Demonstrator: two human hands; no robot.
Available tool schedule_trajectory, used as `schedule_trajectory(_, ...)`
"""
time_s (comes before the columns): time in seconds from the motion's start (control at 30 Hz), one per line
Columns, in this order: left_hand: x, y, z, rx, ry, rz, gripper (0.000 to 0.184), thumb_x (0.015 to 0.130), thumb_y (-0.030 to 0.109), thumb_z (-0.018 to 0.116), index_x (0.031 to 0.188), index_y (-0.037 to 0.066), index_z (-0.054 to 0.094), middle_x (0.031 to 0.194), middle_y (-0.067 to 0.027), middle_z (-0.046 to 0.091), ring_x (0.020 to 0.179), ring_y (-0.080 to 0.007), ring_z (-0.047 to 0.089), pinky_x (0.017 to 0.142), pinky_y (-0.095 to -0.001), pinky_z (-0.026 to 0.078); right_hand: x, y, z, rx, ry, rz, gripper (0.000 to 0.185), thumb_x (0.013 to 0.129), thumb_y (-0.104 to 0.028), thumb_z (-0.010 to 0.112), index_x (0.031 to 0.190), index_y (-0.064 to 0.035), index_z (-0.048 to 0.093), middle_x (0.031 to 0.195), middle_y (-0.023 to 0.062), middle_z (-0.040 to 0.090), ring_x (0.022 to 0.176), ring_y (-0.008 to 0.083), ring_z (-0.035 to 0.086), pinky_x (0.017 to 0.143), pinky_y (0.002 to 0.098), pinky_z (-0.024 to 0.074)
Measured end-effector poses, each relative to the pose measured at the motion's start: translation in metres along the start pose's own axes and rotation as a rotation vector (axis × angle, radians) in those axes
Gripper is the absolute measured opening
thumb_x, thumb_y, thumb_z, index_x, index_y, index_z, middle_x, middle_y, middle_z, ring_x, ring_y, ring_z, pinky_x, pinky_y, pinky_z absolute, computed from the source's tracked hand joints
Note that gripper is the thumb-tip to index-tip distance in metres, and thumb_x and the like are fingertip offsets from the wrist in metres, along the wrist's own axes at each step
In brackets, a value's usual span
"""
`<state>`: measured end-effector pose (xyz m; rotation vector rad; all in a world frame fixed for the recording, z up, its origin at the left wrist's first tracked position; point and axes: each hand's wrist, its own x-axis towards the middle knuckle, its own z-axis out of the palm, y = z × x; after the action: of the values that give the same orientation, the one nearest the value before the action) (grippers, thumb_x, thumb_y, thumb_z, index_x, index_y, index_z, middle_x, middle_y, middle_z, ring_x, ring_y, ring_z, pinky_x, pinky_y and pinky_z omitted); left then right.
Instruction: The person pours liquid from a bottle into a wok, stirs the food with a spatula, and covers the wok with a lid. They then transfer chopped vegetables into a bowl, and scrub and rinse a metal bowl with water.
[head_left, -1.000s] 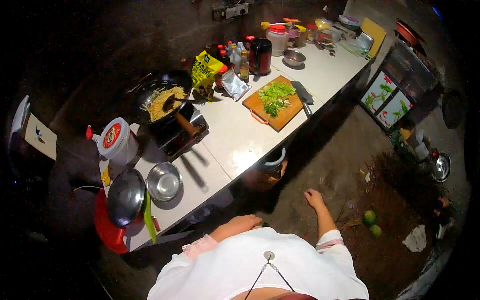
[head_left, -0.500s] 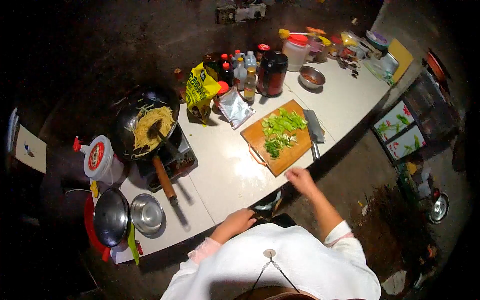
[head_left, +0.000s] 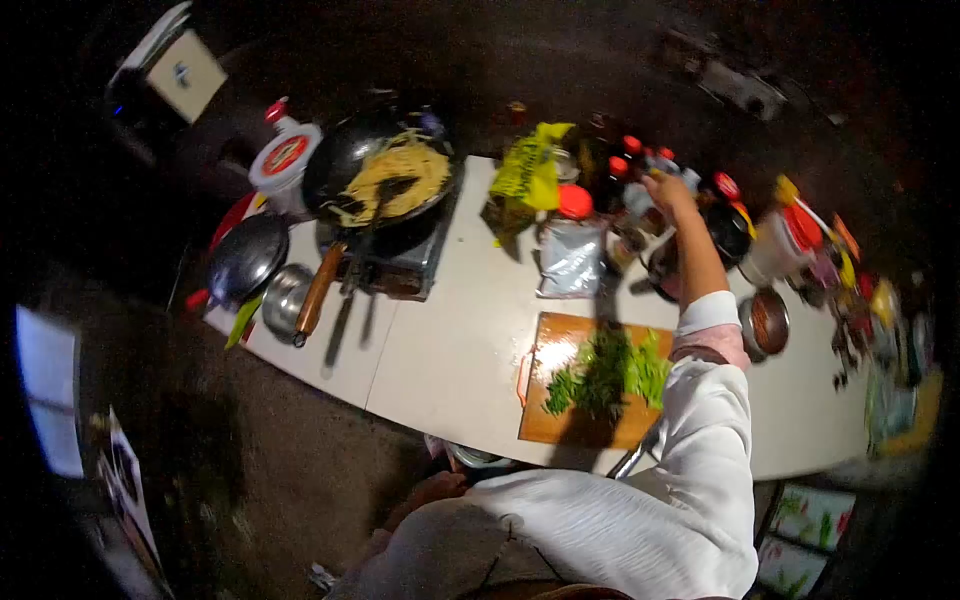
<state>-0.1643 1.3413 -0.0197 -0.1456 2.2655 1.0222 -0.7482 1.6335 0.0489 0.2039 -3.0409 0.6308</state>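
Note:
My right hand (head_left: 668, 197) reaches over the cutting board to the back of the counter. Its fingers are closed at the top of a pale bottle (head_left: 637, 200) with a yellowish cap, though blur softens the grip. Chopped green vegetables (head_left: 603, 375) lie on the wooden cutting board (head_left: 540, 425) under my arm. A cleaver's handle (head_left: 628, 462) shows beside the board, its blade hidden by my sleeve. Down by the counter's front edge, my left hand (head_left: 440, 487) is dim and smeared, its fingers unclear.
A wok (head_left: 330, 170) holding pale yellow strips (head_left: 405, 180) and a utensil sits on the stove (head_left: 412, 275). Near it are a white tub (head_left: 285, 165), a dark pan (head_left: 248, 258) and a metal bowl (head_left: 284, 300). A yellow bag (head_left: 530, 175) and silver packet (head_left: 573, 258) stand mid-counter.
My right hand has moved from beside the cutting board up to the bottles at the back. The view has turned, shifting the counter. My left hand stays low near the front edge.

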Motion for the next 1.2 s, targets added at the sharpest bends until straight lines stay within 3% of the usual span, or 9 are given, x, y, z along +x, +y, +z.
schedule_trajectory(0.13,-0.009,0.009,0.029,-0.043,0.046,-0.111,0.029,0.085,0.026,0.047,0.101,0.003,0.051,0.087,-0.0174,0.053,0.082,-0.0324,0.053,0.069,-0.0399,0.042,0.068,0.033,0.038,-0.176,-0.335,0.018,0.066,0.082,-0.056,0.037,0.108,0.0028,0.053,0.108,0.0198,0.055,0.102,0.0366,0.05,0.086,0.0411,0.038)
schedule_trajectory(0.27,-0.013,0.02,0.047,-0.082,0.068,-0.163,0.029,0.085,0.027,0.047,0.102,0.003,0.05,0.087,-0.0171,0.053,0.082,-0.032,0.053,0.069,-0.0397,0.042,0.109,0.079,0.09,0.113,-0.247,0.115,0.07,0.079,-0.059,0.042,0.109,0.0033,0.052,0.106,0.0177,0.056,0.094,0.0339,0.054,0.077,0.041,0.0402)
schedule_trajectory(0.43,-0.019,0.025,0.058,-0.09,0.09,-0.174,0.03,0.085,0.027,0.046,0.104,0.004,0.05,0.086,-0.0168,0.052,0.083,-0.0315,0.053,0.069,-0.0396,0.042,0.115,0.088,0.095,0.6,-0.401,0.248,0.057,0.083,-0.051,0.043,0.109,-0.0003,0.052,0.09,0.0109,0.058,0.078,0.0221,0.053,0.065,0.0383,0.0407)
schedule_trajectory(0.67,-0.039,0.017,0.07,-0.068,0.116,-0.157,0.031,0.086,0.027,0.046,0.106,0.004,0.049,0.085,-0.0164,0.051,0.083,-0.0308,0.052,0.07,-0.0394,0.042,0.071,0.062,0.062,1.123,-0.203,0.462,0.021,0.082,-0.032,0.052,0.068,-0.0172,0.052,0.057,-0.0035,0.045,0.047,0.0112,0.039,0.043,0.0263,0.0277)
schedule_trajectory(0.77,-0.041,0.016,0.068,-0.038,0.127,-0.126,0.031,0.086,0.028,0.046,0.107,0.005,0.048,0.085,-0.0162,0.051,0.084,-0.0305,0.052,0.07,-0.0393,0.042,0.065,0.047,0.023,1.332,-0.172,0.458,0.017,0.08,-0.029,0.056,0.069,-0.017,0.053,0.058,-0.0039,0.046,0.047,0.0097,0.04,0.042,0.0249,0.029)
schedule_trajectory(0.9,-0.039,0.004,0.057,0.051,0.157,-0.06,0.032,0.086,0.028,0.046,0.108,0.005,0.048,0.084,-0.0159,0.051,0.084,-0.0302,0.052,0.07,-0.0392,0.042,0.058,0.022,-0.047,1.278,-0.016,-0.008,0.016,0.081,-0.018,0.056,0.094,-0.008,0.058,0.071,-0.0023,0.054,0.056,0.0089,0.048,0.048,0.0238,0.0382)
schedule_trajectory(0.97,-0.043,-0.006,0.052,-0.014,0.244,-0.027,0.031,0.086,0.027,0.046,0.108,0.005,0.048,0.088,-0.0163,0.051,0.086,-0.0299,0.052,0.07,-0.0382,0.042,-0.008,-0.059,-0.095,1.147,0.239,-0.191,0.018,0.082,-0.013,0.055,0.098,-0.0052,0.056,0.075,-0.0015,0.053,0.065,0.0076,0.05,0.059,0.0202,0.04)
schedule_trajectory(1.1,-0.065,0.029,-0.019,0.03,0.263,0.03,0.032,0.085,0.027,0.046,0.107,0.004,0.05,0.094,-0.0167,0.053,0.088,-0.0311,0.054,0.073,-0.0382,0.044,-0.097,-0.13,-0.132,0.923,0.21,-0.45,0.014,0.08,-0.004,0.055,0.094,-0.0016,0.054,0.084,0.0011,0.057,0.075,0.0075,0.052,0.07,0.0206,0.0406)
schedule_trajectory(1.2,-0.08,0.016,-0.063,-0.059,0.537,0.283,0.028,0.084,0.024,0.049,0.102,0.004,0.055,0.088,-0.0153,0.055,0.081,-0.03,0.056,0.07,-0.0374,0.045,-0.197,-0.201,-0.135,0.746,0.339,-0.726,0.021,0.079,0.002,0.051,0.099,-0.0034,0.049,0.086,0.002,0.055,0.076,0.0082,0.051,0.069,0.0208,0.0404)
